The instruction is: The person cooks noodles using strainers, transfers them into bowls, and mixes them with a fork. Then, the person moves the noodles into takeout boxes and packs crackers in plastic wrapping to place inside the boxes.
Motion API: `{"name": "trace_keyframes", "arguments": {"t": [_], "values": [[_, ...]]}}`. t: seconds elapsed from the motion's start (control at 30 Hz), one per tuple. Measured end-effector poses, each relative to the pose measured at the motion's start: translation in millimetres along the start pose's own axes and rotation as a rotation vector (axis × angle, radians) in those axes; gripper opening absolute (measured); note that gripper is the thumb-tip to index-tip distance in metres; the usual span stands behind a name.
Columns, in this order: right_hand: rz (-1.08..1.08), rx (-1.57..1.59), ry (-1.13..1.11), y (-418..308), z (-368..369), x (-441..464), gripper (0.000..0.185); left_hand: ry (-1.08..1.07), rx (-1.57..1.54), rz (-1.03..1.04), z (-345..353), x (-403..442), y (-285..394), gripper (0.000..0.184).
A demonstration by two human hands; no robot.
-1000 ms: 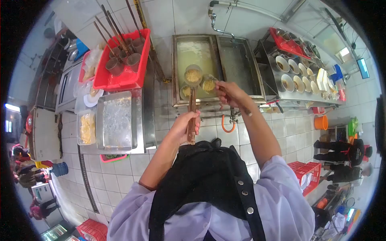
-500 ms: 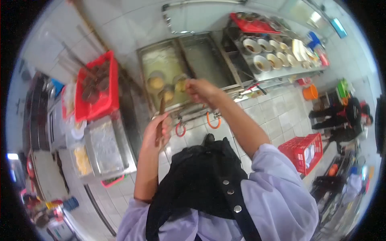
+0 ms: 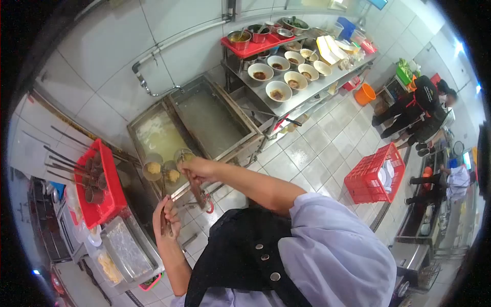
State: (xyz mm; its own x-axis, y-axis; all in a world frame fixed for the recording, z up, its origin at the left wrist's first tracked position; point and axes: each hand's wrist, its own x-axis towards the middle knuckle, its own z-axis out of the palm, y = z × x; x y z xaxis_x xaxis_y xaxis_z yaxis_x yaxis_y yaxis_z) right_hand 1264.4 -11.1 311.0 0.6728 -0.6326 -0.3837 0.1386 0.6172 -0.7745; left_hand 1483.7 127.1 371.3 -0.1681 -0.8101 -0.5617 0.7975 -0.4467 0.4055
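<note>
My left hand [image 3: 168, 217] is closed around the long handles of noodle strainers; exactly how many handles it grips I cannot tell. Two strainer baskets with pale yellow noodles, a left noodle strainer [image 3: 152, 168] and a middle one [image 3: 172, 174], hang at the near edge of the cooking vat [image 3: 134, 128]. My right hand [image 3: 200, 170] is wrapped round a brown handle beside a third noodle strainer [image 3: 183, 155]. Cloudy yellowish water [image 3: 164, 132] stands in the vat's left compartment, greyer water [image 3: 207, 115] in the right one.
Left of the vat, a red basket [image 3: 120, 202] holds more strainers, beside a metal tray [image 3: 128, 245]. Bowls with dark sauce [image 3: 279, 92] line the steel counter at the right. A red crate [image 3: 365, 176] with plates stands on the tiled floor. Several people [image 3: 422, 105] are at far right.
The view has swung right, so the vat and red basket appear further left. The strainers have come to the vat's near edge. My right hand now shows wrapped on a handle.
</note>
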Motion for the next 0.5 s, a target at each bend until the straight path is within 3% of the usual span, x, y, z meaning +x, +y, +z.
{"name": "trace_keyframes", "arguments": {"t": [0.07, 0.17, 0.23, 0.3, 0.43, 0.5], "values": [[0.023, 0.049, -0.003, -7, -2, -9, 0.034, -0.047, -0.051, 0.017, 4, 5, -6, 0.010], [0.050, 0.194, -0.013, -7, -18, -17, 0.030, 0.090, 0.023, 0.078, 20, 20, -16, 0.011], [0.034, 0.318, 0.031, -39, -38, -51, 0.029, 0.065, 0.020, 0.097, 28, 26, -17, 0.011], [0.002, 0.474, -0.081, -67, -69, -93, 0.029, 0.054, -0.003, 0.101, 36, 26, -21, 0.011], [-0.071, 0.453, 0.086, -119, -111, -183, 0.028, 0.110, 0.024, 0.117, 47, 27, -31, 0.012], [-0.046, 0.308, 0.284, -134, -132, -211, 0.026, 0.111, 0.006, 0.101, 52, 29, -37, 0.013]]}}
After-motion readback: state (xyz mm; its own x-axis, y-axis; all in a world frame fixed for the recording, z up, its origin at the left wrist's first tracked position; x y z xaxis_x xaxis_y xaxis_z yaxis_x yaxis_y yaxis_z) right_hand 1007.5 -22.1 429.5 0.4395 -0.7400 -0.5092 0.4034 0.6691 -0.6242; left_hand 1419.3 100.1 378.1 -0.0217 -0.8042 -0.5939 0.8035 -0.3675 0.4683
